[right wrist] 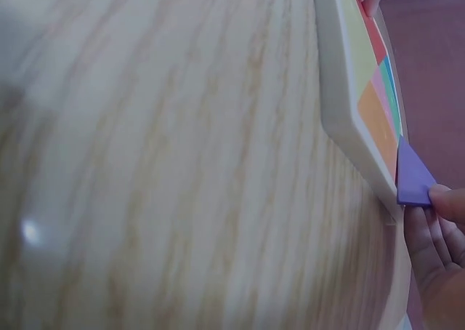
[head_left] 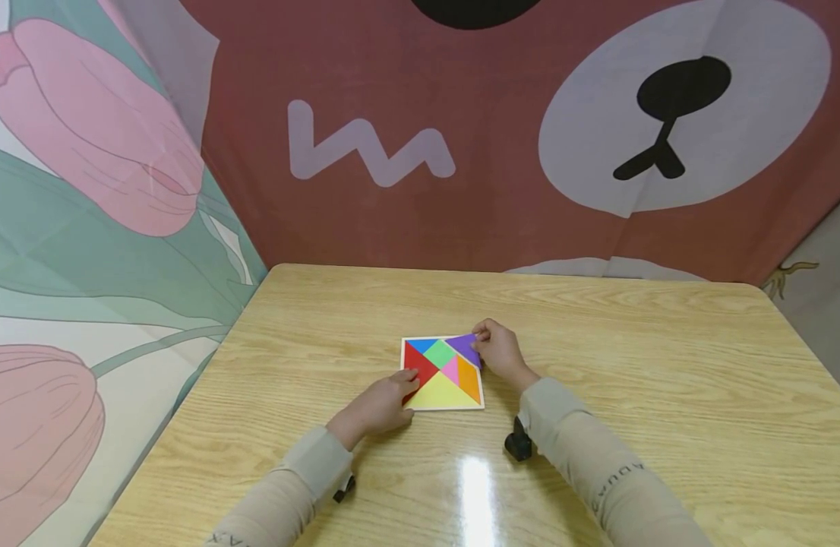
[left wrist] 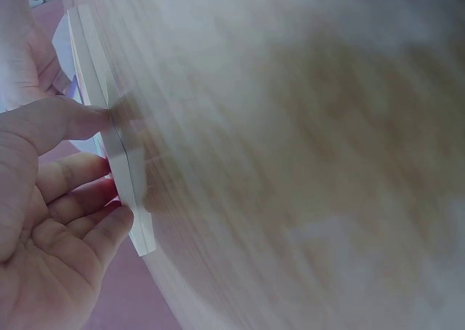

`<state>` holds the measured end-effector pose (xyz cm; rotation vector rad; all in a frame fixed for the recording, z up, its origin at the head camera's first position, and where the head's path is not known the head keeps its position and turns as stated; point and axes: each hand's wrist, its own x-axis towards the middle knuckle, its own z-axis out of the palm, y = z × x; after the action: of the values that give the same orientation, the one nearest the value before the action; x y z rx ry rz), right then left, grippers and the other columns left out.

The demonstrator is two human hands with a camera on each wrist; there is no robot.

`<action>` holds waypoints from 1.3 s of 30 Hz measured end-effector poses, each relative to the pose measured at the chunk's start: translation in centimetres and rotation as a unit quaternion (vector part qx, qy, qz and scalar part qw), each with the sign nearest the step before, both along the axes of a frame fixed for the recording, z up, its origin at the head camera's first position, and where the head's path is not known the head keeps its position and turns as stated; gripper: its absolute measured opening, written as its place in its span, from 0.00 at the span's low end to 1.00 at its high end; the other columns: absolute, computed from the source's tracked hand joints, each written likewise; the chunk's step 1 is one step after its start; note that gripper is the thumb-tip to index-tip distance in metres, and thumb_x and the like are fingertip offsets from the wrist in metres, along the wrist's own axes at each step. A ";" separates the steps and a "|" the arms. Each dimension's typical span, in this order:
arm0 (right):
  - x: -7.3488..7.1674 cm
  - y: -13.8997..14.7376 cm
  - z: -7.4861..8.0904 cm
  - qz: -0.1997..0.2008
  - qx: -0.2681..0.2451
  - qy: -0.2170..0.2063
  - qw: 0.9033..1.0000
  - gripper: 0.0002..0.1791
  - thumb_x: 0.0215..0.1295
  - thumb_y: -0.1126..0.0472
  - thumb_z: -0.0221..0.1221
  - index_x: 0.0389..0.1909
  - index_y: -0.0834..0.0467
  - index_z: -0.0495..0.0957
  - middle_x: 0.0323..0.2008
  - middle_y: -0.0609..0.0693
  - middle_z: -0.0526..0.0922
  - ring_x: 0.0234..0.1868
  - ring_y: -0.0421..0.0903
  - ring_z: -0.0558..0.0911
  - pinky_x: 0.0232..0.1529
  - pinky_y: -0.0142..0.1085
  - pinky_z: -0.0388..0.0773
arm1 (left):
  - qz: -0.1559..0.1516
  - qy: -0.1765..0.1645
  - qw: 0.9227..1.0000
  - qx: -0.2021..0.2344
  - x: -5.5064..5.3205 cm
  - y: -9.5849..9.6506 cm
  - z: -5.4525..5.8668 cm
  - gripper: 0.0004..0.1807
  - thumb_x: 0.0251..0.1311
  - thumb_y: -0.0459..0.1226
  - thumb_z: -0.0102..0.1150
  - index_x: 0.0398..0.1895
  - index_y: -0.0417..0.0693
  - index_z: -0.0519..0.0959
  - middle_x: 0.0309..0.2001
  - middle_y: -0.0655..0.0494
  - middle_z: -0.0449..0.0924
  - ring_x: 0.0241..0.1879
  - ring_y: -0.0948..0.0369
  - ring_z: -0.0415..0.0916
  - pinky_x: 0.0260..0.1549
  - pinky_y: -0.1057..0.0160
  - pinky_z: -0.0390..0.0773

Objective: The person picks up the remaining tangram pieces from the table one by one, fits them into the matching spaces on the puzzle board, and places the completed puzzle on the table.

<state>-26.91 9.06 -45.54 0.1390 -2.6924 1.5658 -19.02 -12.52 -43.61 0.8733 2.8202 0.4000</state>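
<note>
A square tangram puzzle in a white tray [head_left: 443, 410] lies on the table, filled with flat coloured pieces: a red triangle [head_left: 417, 361], a yellow triangle [head_left: 446, 393], an orange parallelogram [head_left: 468, 380], and smaller pink, green and blue ones. My left hand [head_left: 382, 403] holds the tray's near left corner, thumb on the near edge and fingertips over the red triangle. At the far right corner, my right hand [head_left: 500, 351] pinches a purple triangle [right wrist: 413, 176] between thumb and fingers. In the right wrist view this triangle stands tilted above the tray's rim.
The wood-grain table [head_left: 632, 342] extends around the tray on all sides. Behind it hangs a printed cloth [head_left: 393, 220] with a cartoon animal, and a flower-patterned cloth [head_left: 85, 281] is on the left. A small black device [head_left: 519, 441] sits under the right wrist.
</note>
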 end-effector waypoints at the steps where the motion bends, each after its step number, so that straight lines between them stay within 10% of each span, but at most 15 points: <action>1: 0.0 0.0 0.0 0.000 0.002 -0.001 1.000 0.09 0.49 0.74 0.57 0.33 0.67 0.72 0.26 0.55 0.74 0.27 0.47 0.74 0.27 0.32 0.75 | 0.001 -0.001 1.000 -0.001 0.0 0.0 0.0 0.28 0.47 0.36 0.55 0.54 0.33 0.67 0.58 0.44 0.62 0.57 0.53 0.59 0.53 0.60 0.61; 39: -0.2 -0.7 0.1 0.013 0.035 0.011 0.999 0.08 0.52 0.73 0.56 0.35 0.66 0.73 0.27 0.54 0.75 0.30 0.47 0.73 0.31 0.34 0.73 | 0.003 -0.008 1.000 0.005 0.0 -0.2 -0.2 0.28 0.48 0.36 0.55 0.55 0.33 0.66 0.58 0.43 0.60 0.58 0.52 0.57 0.54 0.58 0.60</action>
<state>-27.08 8.41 -45.42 0.1919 -2.7400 1.4671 -19.03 -12.71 -43.76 0.8607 2.8087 0.4214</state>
